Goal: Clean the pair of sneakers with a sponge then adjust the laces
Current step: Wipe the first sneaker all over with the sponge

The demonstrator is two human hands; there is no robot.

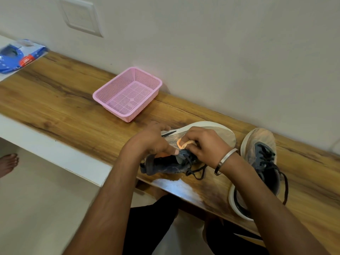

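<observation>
While one sneaker (184, 159) is lying tipped on its side at the wooden shelf's (60, 100) near edge, its collar is being gripped by the left hand (152, 138). An orange sponge (184, 143) is being pinched in the right hand (204, 144) and is seemingly being pressed against the upper, though contact is partly hidden. The second sneaker (261, 166) is being left upright at three o'clock, laces loose. A pink basket (128, 92) is being kept at eleven o'clock.
</observation>
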